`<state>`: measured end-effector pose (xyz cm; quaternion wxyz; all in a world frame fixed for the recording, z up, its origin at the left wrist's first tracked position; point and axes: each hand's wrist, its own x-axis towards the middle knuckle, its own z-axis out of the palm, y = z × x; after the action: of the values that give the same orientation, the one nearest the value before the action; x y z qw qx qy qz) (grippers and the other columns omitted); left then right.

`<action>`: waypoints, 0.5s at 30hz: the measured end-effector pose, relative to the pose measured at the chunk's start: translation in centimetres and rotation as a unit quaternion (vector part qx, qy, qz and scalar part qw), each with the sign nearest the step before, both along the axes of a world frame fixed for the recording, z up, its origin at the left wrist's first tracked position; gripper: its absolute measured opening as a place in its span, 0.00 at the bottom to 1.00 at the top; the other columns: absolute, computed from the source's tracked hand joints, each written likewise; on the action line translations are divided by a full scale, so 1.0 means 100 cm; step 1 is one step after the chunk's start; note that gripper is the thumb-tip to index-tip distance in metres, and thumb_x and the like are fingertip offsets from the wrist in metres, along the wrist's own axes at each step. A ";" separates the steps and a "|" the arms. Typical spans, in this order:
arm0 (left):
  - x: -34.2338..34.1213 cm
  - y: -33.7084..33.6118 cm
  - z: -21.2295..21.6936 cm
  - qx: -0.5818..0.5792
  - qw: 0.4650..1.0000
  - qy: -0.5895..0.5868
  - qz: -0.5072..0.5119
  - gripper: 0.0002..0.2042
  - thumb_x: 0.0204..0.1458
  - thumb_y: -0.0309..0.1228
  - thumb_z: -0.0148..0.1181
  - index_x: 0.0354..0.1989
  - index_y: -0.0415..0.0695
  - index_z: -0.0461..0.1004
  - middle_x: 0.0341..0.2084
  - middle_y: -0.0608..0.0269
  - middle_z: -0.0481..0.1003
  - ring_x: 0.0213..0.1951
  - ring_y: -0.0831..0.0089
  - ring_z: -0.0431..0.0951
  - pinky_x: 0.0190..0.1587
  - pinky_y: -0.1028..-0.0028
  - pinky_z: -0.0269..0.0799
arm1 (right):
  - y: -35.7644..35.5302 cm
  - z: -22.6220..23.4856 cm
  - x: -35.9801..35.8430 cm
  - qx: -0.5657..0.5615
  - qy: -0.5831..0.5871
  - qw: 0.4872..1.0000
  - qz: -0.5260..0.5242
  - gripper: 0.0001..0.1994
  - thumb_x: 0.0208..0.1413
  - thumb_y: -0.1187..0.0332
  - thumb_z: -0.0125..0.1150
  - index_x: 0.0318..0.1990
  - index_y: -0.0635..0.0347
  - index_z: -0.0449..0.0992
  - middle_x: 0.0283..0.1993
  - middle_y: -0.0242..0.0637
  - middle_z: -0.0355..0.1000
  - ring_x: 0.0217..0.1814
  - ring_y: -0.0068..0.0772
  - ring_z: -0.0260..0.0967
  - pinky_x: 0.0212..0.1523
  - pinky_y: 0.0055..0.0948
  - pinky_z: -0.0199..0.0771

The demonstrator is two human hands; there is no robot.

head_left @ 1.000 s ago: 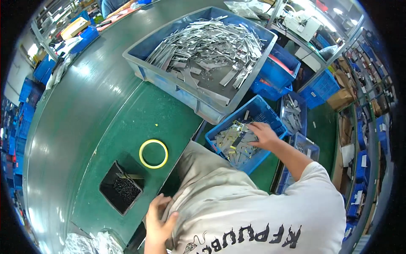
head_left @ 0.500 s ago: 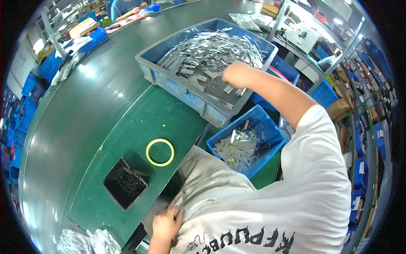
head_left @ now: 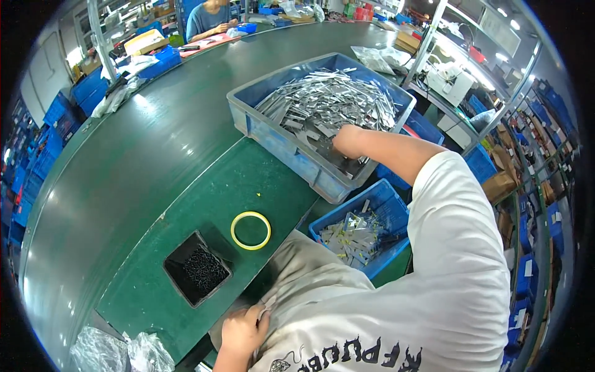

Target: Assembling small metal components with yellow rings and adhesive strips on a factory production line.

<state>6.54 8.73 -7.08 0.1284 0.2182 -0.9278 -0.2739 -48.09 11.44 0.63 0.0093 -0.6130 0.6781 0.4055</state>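
Observation:
My right hand reaches into a large blue bin heaped with flat silvery metal strips. Its fingers curl downward near the bin's near right part, by several loose strips; the fingertips and anything in them are hidden. By my lap, my left hand is closed with bent fingers against the shirt and trousers. Whatever it may hold is too small to make out. Left of my lap, a roll of yellow tape lies on the green table beside a black box of small dark parts.
A smaller blue crate with flat pieces stands below the large bin, near my right side. Clear plastic bags lie at the table's near left. Across the curved table sits another person. Metal shelving posts rise at right.
My right hand has moved lower in the large bin, toward its near wall. The whole view has shifted, so everything sits lower and further right. My left hand stays by my lap.

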 end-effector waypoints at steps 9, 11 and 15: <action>0.002 -0.001 0.004 -0.031 0.999 0.036 -0.018 0.08 0.48 0.34 0.65 0.34 0.46 0.76 0.19 0.54 0.77 0.22 0.55 0.79 0.28 0.60 0.76 | 0.008 0.003 0.004 -0.054 -0.015 0.998 -0.043 0.08 0.45 0.67 0.63 0.33 0.54 0.84 0.36 0.40 0.81 0.41 0.45 0.80 0.40 0.41 0.79; 0.002 -0.002 0.004 -0.025 0.999 0.034 -0.017 0.07 0.49 0.33 0.65 0.33 0.46 0.77 0.19 0.55 0.77 0.23 0.55 0.80 0.28 0.60 0.76 | 0.008 0.004 0.005 -0.068 -0.028 0.996 -0.052 0.08 0.45 0.67 0.63 0.33 0.54 0.84 0.36 0.40 0.81 0.42 0.46 0.80 0.39 0.42 0.80; -0.001 -0.003 0.000 -0.023 0.998 0.056 -0.010 0.07 0.49 0.35 0.66 0.32 0.46 0.80 0.19 0.52 0.77 0.22 0.53 0.79 0.26 0.60 0.76 | 0.007 0.002 0.002 -0.062 -0.031 0.995 -0.068 0.09 0.46 0.67 0.62 0.34 0.55 0.84 0.36 0.42 0.81 0.41 0.47 0.80 0.39 0.45 0.80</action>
<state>6.42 8.47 -7.04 0.1824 0.1898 -0.9276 -0.2652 -47.88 12.12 0.87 0.0198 -0.5769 0.7415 0.3421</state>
